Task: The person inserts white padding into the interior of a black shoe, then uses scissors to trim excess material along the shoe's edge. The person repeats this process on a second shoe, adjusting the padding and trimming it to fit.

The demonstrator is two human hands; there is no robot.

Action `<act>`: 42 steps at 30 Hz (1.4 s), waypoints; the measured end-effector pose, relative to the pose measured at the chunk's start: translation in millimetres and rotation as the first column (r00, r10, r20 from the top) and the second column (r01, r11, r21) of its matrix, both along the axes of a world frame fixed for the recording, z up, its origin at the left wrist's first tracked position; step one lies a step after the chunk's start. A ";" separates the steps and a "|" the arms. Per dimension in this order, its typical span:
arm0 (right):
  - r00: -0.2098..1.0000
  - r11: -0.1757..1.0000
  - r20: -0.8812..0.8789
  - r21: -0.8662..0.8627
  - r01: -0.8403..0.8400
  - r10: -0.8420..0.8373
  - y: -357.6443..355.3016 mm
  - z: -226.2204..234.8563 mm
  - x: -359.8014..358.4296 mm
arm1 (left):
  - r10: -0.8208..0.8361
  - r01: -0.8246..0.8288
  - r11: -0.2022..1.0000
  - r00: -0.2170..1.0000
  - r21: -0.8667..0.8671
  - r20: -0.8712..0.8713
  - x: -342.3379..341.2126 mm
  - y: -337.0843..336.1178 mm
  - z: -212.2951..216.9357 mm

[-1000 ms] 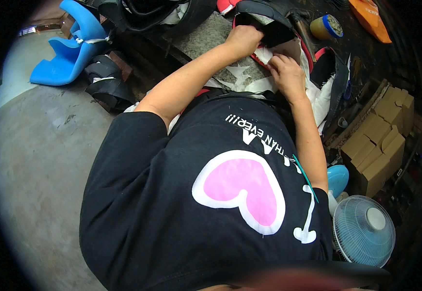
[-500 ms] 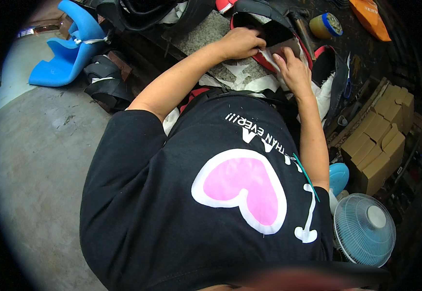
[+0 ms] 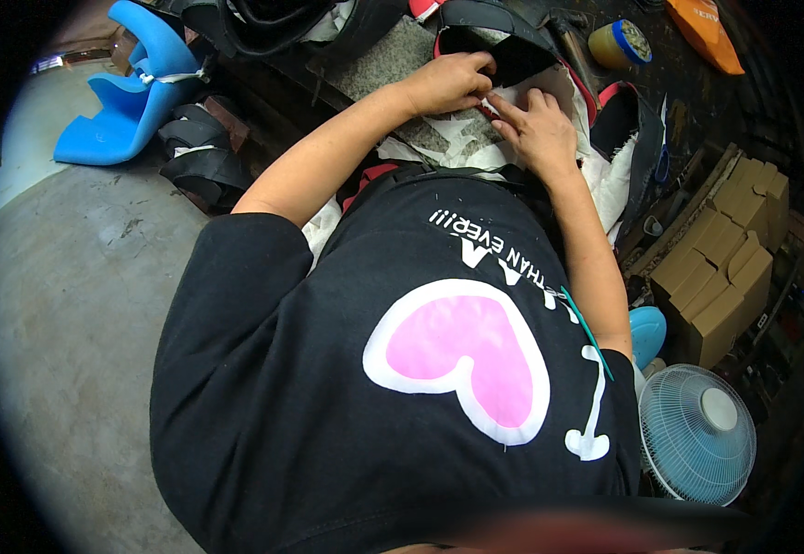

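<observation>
Black shoe upper with red trim (image 3: 504,46) is lying on the grey stone slab (image 3: 393,65) at top centre of the head view, sitting on white paper pattern pieces (image 3: 550,97). Its lower edge is running right under both sets of fingertips.

Left hand (image 3: 448,81) is curling over that edge from the left, fingers bunched together and pinching at the trim; exact contact is too small to resolve. Right hand (image 3: 540,129) is lying flat just beside it, fingers loosely spread, index fingertip pointing up-left and pressing on the white paper next to the trim. The hands are nearly touching.

Further out:
- round tin with blue band (image 3: 616,43), up right of the upper
- cardboard boxes (image 3: 725,258) at right
- small white fan (image 3: 697,434) at lower right
- blue moulded plastic piece (image 3: 130,88) on the floor at upper left
</observation>
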State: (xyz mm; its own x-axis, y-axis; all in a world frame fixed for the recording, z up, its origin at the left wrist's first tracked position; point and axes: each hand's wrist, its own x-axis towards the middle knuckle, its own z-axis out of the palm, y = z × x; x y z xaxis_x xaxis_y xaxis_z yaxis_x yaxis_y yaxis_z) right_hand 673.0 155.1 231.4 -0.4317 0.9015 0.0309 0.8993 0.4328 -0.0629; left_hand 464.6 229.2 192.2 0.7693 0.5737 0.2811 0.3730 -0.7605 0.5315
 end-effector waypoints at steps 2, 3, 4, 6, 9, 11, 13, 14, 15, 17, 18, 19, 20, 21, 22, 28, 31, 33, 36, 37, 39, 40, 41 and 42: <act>0.999 0.999 0.019 -0.027 -0.029 0.029 -2.0 0.9 -1.6 | -0.036 0.034 0.999 0.997 -0.029 -0.067 -2.2 2.4 3.1; 0.999 0.999 0.027 -0.032 -0.035 0.036 -3.7 1.0 -2.9 | -0.057 0.057 0.998 0.996 0.001 -0.069 -4.1 2.3 4.8; 0.999 0.998 0.027 -0.038 -0.040 0.041 -3.7 1.4 -3.2 | -0.077 0.080 0.996 0.994 0.030 -0.072 -5.6 1.7 6.3; 0.998 0.998 0.026 -0.050 -0.048 0.049 -3.8 1.9 -3.8 | -0.044 0.042 0.998 0.998 -0.049 -0.036 -7.0 -0.3 8.0; 0.997 0.997 0.056 -0.060 -0.048 0.051 -3.2 2.8 -4.4 | 0.111 -0.098 0.975 0.992 -0.200 0.055 -0.5 -5.9 4.5; 0.996 0.996 0.058 -0.061 -0.057 0.061 -3.0 3.9 -4.9 | 0.172 -0.166 0.984 0.979 -0.062 0.108 5.8 -7.0 -0.2; 0.996 0.996 0.066 -0.065 -0.064 0.068 -3.0 5.5 -5.6 | 0.213 -0.211 0.975 0.977 -0.074 0.015 8.4 -2.6 -3.6; 0.995 0.996 0.074 -0.068 -0.065 0.070 -2.9 6.4 -6.0 | 0.230 -0.239 0.965 0.969 -0.109 -0.088 9.0 0.1 -4.6; 0.994 0.995 0.081 -0.071 -0.065 0.071 -2.9 7.3 -6.3 | 0.273 -0.282 0.954 0.957 -0.102 -0.097 9.5 4.1 -4.9; 0.993 0.995 0.094 -0.070 -0.067 0.073 -2.0 8.8 -7.3 | 0.307 -0.337 0.920 0.937 -0.200 -0.165 9.9 8.0 -4.3; 0.992 0.995 0.099 -0.070 -0.068 0.075 -1.5 9.4 -7.9 | 0.323 -0.372 0.893 0.921 -0.251 -0.215 9.4 9.3 -3.6; 0.992 0.994 0.105 -0.087 -0.066 0.075 -0.6 9.8 -8.5 | 0.300 -0.346 0.905 0.931 -0.246 -0.206 9.7 6.7 -3.5; 0.991 0.993 0.111 -0.105 -0.062 0.074 0.5 10.1 -9.0 | 0.279 -0.311 0.922 0.947 -0.230 -0.162 9.5 3.1 -3.8; 0.991 0.992 0.109 -0.112 -0.061 0.074 1.5 10.3 -9.6 | 0.252 -0.266 0.943 0.963 -0.198 -0.094 8.0 -1.5 -4.5; 0.989 0.992 0.126 -0.110 -0.062 0.076 2.4 10.4 -10.2 | 0.221 -0.223 0.961 0.975 -0.163 -0.028 7.0 -6.1 -5.7; 0.985 0.989 0.139 -0.127 -0.080 0.097 3.7 12.9 -9.1 | 0.140 -0.135 0.989 0.985 -0.055 0.099 1.5 -17.2 -17.0; 0.983 0.981 0.125 -0.156 -0.112 0.132 4.4 15.7 -4.7 | 0.072 -0.071 0.997 0.992 -0.013 0.099 -5.7 -18.2 -17.5; 0.976 0.974 0.129 -0.165 -0.156 0.178 6.5 17.2 0.9 | 0.035 -0.034 0.999 0.997 -0.010 0.074 -8.9 -18.3 -15.3; 0.993 0.969 -0.119 -0.240 -0.055 0.027 12.6 13.2 6.0 | -0.007 0.008 1.000 1.000 -0.025 0.019 -10.5 -17.1 -10.7; 0.984 0.985 -0.162 -0.164 0.043 -0.070 10.9 9.7 5.0 | -0.024 0.024 0.999 0.999 -0.026 -0.026 -10.7 -16.6 -9.2; 0.999 1.000 -0.052 -0.031 0.002 -0.003 10.5 0.5 0.8 | -0.046 0.045 0.999 0.997 -0.026 -0.060 -10.8 -17.0 -7.1; 0.999 0.996 -0.015 0.074 -0.042 0.043 8.9 -3.8 -1.2 | -0.054 0.053 0.998 0.997 -0.026 -0.048 -10.9 -18.1 -6.5; 0.986 0.997 0.158 0.054 -0.053 0.044 8.8 -8.1 -3.4 | -0.056 0.056 0.998 0.998 -0.020 -0.027 -11.7 -20.4 -6.4; 0.988 0.994 0.141 0.087 -0.068 0.055 7.3 -10.8 -3.5 | -0.060 0.061 0.998 0.997 0.023 -0.044 -13.2 -23.1 -6.4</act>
State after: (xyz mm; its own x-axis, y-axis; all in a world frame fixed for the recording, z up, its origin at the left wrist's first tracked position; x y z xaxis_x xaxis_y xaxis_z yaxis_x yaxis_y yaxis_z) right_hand 669.6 162.5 220.6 -0.4923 0.8691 0.0481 0.8679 0.4859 0.1030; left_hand 451.3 206.1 185.8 0.8143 0.5188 0.2601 0.3478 -0.7950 0.4970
